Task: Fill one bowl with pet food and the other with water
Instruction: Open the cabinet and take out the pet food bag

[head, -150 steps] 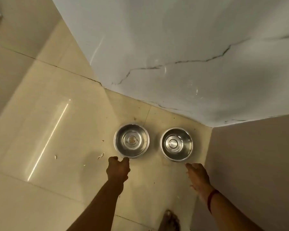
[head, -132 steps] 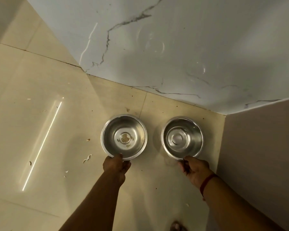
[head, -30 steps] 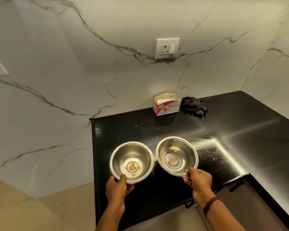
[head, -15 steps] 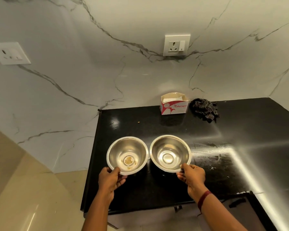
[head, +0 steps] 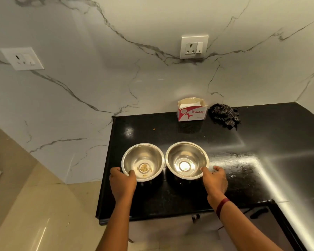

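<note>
Two steel bowls sit side by side, rims touching, over the black counter. The left bowl has a few crumbs of old food at its bottom. My left hand grips its near rim, thumb inside the bowl. The right bowl is bare inside and shines. My right hand holds that bowl's near right rim with thumb and fingers. Whether the bowls rest on the counter or hover just above it, I cannot tell. No pet food or water source is in view.
A white and red tissue box stands at the back wall, with a dark checked cloth beside it. Two wall sockets are set in the marble wall. The counter's left edge drops to a beige floor.
Both bowls were picked up from the floor corner and carried to the black counter. Over the last second they have come lower and nearer the counter's front left part.
</note>
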